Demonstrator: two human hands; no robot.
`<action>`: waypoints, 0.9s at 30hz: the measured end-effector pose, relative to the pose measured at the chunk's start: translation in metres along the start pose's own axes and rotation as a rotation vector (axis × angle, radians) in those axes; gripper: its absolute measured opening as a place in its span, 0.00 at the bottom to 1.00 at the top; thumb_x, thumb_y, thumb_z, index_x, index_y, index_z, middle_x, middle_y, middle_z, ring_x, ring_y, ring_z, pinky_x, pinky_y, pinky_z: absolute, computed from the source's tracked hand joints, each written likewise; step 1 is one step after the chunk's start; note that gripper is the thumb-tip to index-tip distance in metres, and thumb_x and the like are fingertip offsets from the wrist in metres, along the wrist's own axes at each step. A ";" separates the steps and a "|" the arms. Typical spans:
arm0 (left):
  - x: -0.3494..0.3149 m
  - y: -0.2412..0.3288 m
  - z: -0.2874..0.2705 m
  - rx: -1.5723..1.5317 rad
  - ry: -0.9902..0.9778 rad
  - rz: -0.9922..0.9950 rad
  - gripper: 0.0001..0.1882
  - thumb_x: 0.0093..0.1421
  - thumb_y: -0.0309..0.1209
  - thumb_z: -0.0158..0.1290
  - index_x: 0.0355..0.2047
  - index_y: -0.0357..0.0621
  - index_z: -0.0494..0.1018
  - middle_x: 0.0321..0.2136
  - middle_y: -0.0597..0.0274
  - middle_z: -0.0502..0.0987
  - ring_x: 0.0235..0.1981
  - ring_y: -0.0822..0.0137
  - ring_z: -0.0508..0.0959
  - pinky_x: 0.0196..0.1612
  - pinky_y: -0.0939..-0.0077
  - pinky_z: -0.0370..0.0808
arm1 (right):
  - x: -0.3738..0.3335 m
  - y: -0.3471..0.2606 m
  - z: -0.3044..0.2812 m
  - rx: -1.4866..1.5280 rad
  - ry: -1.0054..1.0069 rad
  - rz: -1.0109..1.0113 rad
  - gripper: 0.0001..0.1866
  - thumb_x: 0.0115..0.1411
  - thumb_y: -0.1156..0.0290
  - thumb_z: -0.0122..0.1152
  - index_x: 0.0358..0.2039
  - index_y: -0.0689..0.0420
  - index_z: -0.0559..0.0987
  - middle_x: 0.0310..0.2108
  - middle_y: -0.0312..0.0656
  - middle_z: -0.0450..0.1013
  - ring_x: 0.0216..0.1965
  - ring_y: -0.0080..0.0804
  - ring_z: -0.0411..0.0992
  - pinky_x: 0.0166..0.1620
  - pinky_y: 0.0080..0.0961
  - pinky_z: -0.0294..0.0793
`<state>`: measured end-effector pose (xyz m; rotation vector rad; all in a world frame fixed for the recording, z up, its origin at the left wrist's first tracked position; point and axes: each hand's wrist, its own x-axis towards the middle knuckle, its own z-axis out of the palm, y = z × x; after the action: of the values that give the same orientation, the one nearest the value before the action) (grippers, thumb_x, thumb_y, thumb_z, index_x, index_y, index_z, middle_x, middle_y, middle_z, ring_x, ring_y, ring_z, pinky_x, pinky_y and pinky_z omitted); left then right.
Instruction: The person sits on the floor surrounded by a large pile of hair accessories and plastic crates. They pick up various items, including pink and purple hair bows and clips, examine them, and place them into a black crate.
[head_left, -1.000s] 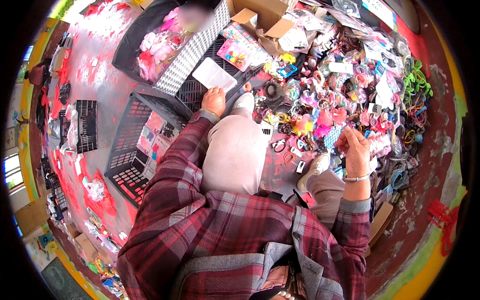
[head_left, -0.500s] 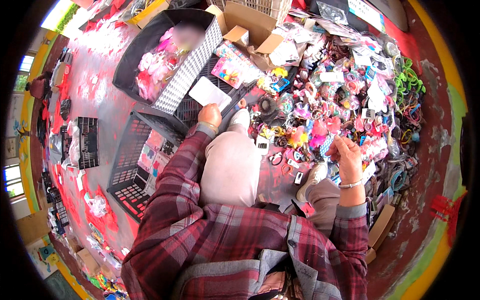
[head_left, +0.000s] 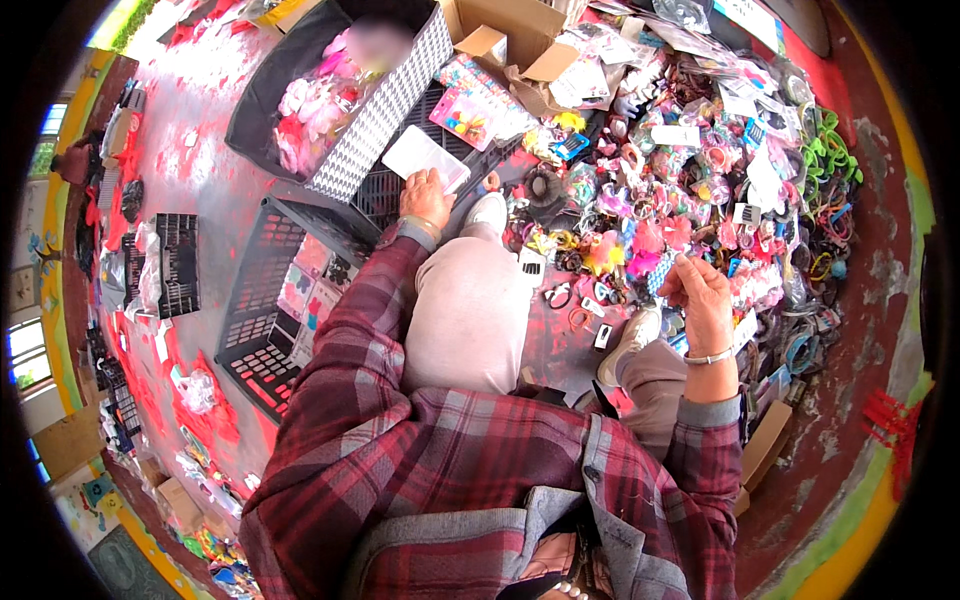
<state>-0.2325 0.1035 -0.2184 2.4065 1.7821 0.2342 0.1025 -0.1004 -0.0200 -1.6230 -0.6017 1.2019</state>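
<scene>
My left hand (head_left: 426, 200) is open, fingers stretched out at the near edge of a flat white pack (head_left: 424, 157) on a black crate (head_left: 376, 200). My right hand (head_left: 703, 305) is raised over the near side of a heap of hair accessories (head_left: 650, 200), its thumb and fingertips pinched together. A blue-and-white checked piece (head_left: 658, 274) shows right beside those fingertips; I cannot tell whether it is in the pinch or lies behind it. Below the fingers lies a yellow flower-shaped accessory (head_left: 605, 253), with a bright pink one (head_left: 642, 263) next to it.
A black fabric bin (head_left: 400, 95) with a patterned side holds pink fluffy pieces. Left of my knee stands a grey plastic crate (head_left: 262, 300) with packs inside. An opened cardboard box (head_left: 515, 40) stands at the back. White card holders (head_left: 532, 264) lie near my shoes.
The whole view has shifted slightly. My left hand has gone from a closed fist to stretched fingers at the white pack's edge. My right hand keeps its pinch over the heap.
</scene>
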 end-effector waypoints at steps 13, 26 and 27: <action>0.000 -0.018 0.022 -0.043 0.022 0.122 0.09 0.49 0.27 0.42 0.25 0.36 0.71 0.28 0.49 0.73 0.35 0.50 0.72 0.39 0.62 0.69 | 0.007 0.005 0.005 -0.022 -0.020 0.032 0.12 0.56 0.64 0.56 0.21 0.57 0.75 0.18 0.33 0.71 0.20 0.19 0.69 0.23 0.15 0.63; 0.003 -0.021 0.028 -0.184 0.004 0.117 0.10 0.52 0.32 0.47 0.24 0.38 0.71 0.26 0.49 0.73 0.32 0.48 0.72 0.37 0.58 0.69 | 0.008 0.006 0.004 -0.052 -0.035 0.045 0.11 0.56 0.65 0.55 0.21 0.57 0.75 0.18 0.33 0.71 0.19 0.19 0.69 0.23 0.15 0.62; 0.003 -0.025 0.034 -0.222 -0.016 0.107 0.10 0.53 0.33 0.47 0.24 0.38 0.71 0.26 0.48 0.73 0.31 0.47 0.72 0.36 0.57 0.69 | 0.007 0.005 0.005 -0.054 -0.037 0.048 0.11 0.56 0.65 0.55 0.21 0.57 0.75 0.18 0.33 0.71 0.19 0.19 0.68 0.23 0.15 0.62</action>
<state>-0.2484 0.1132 -0.2569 2.3399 1.5316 0.4002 0.0995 -0.0944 -0.0273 -1.6715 -0.6265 1.2630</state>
